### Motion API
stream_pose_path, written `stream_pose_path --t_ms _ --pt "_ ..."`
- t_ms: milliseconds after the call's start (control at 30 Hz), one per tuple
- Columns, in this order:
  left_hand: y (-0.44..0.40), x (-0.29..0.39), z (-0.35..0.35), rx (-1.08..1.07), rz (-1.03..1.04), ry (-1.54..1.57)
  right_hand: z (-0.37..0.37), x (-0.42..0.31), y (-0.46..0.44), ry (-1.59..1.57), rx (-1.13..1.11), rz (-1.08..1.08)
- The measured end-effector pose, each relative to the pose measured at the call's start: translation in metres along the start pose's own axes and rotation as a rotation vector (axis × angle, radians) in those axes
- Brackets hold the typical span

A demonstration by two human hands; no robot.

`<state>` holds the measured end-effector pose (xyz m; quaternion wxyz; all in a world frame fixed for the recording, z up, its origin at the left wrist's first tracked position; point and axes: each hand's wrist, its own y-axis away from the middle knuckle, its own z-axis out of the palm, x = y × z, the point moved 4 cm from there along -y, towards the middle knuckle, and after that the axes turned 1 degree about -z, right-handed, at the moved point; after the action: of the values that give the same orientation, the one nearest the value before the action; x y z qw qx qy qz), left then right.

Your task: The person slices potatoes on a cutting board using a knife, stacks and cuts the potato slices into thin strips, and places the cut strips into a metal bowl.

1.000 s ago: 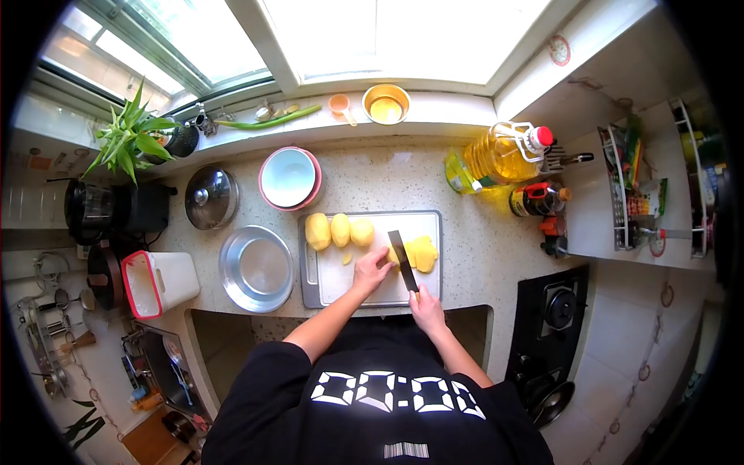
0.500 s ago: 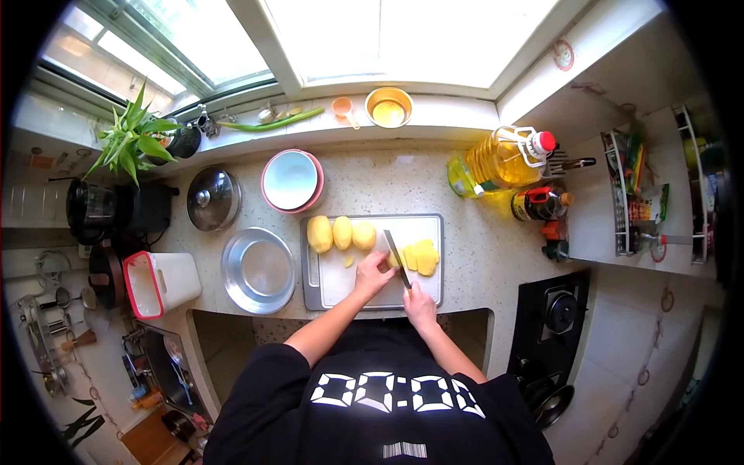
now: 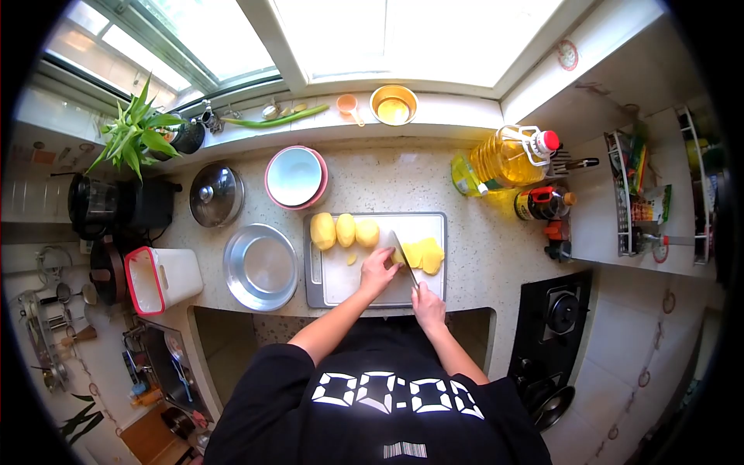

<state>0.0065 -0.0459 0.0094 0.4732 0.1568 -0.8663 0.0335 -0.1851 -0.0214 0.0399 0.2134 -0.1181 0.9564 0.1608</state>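
Note:
My right hand (image 3: 428, 304) is wrapped around the handle of a kitchen knife (image 3: 405, 258), whose blade points away from me over the cutting board (image 3: 341, 288). Just left of the blade, the fingers of my left hand (image 3: 377, 273) press on a piece of peeled potato (image 3: 397, 255), largely hidden by fingers and knife. Yellow potato slices (image 3: 425, 254) lie overlapping to the right of the blade. Several whole peeled potatoes (image 3: 346, 230) line the board's upper left, with a small potato scrap (image 3: 351, 260) below them.
Left of the board stand a metal basin (image 3: 260, 298), stacked bowls (image 3: 294, 177) and a glass lid (image 3: 217, 195). An oil bottle (image 3: 504, 161) and a dark sauce bottle (image 3: 540, 204) are at back right. A gas stove (image 3: 554, 325) sits to the right.
The knife has tilted slightly, and its blade sits close against my left fingers. The whole view has shifted a little; both hands remain in nearly the same place on the board.

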Motion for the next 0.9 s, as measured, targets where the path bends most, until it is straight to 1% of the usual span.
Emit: stream_pose_path --t_ms 67,167,300,433,900 --pt "0.0 -0.001 -0.003 -0.004 -0.006 0.024 0.001 0.001 0.0 -0.055 0.01 0.039" --pt "0.002 -0.001 -0.002 0.004 -0.015 0.079 -0.003 0.011 0.002 -0.236 0.025 0.15" --pt "0.003 -0.001 -0.003 -0.005 -0.018 0.083 -0.023 0.009 0.01 -0.415 0.01 0.108" --pt "0.002 -0.002 -0.003 -0.012 -0.029 0.083 -0.035 0.004 0.019 -0.372 -0.007 0.048" --pt "0.003 -0.01 0.003 -0.015 -0.064 0.144 -0.038 0.006 0.024 -0.324 -0.017 0.033"
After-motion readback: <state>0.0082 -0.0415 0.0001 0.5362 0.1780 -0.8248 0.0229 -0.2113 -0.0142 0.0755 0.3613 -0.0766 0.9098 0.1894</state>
